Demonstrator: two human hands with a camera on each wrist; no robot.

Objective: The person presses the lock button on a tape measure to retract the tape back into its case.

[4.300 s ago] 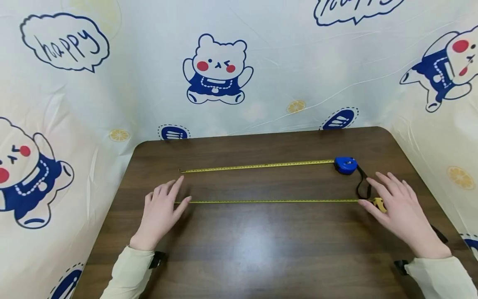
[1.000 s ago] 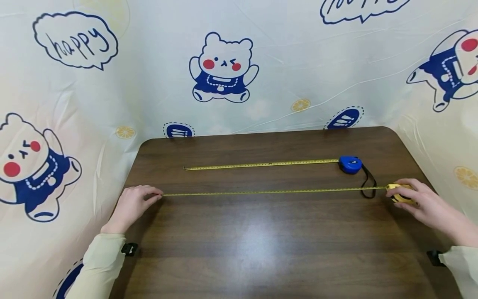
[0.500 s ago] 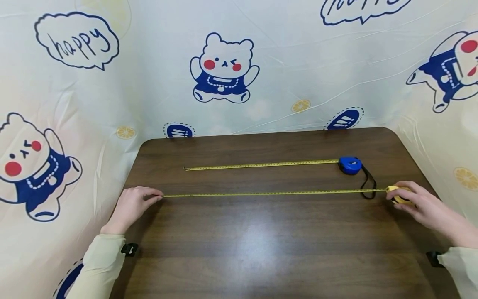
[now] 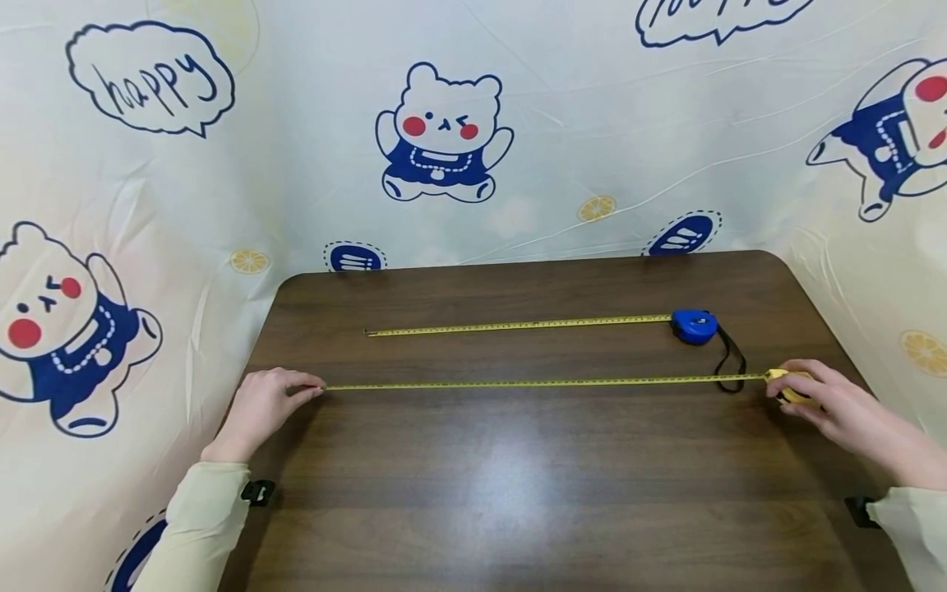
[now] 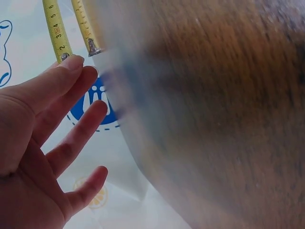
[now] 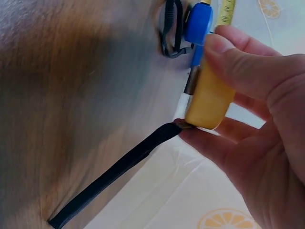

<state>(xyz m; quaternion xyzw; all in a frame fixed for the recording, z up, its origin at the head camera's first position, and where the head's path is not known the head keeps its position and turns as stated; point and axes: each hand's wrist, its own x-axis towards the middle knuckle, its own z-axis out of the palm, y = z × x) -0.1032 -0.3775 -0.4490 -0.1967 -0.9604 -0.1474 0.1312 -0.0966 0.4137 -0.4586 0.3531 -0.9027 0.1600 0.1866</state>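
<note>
In the head view my left hand [image 4: 255, 411] pinches the end of a yellow blade [image 4: 547, 384] between thumb and index finger. The left wrist view shows that blade end [image 5: 59, 40] under the thumb, the other fingers spread apart. Far to the right, my right hand [image 4: 843, 409] grips the yellow tape measure [image 4: 801, 393] the blade comes from. In the right wrist view the yellow case [image 6: 212, 93] sits between thumb and fingers, and a black strap [image 6: 114, 176] trails from it. The blade is stretched straight across the table, partly over the other tape's strap.
Behind the stretched blade, a blue tape measure [image 4: 694, 326] lies with its own blade [image 4: 518, 326] pulled out leftward and a black wrist strap [image 4: 742, 362]. The brown wooden table [image 4: 473, 477] has rounded back corners. Patterned cloth [image 4: 296, 123] hangs around it.
Earlier both hands hovered unclosed near the yellow tape measure on the table. Since then they took hold of its end and case and moved apart, lengthening the blade. The last half second shows hardly any movement.
</note>
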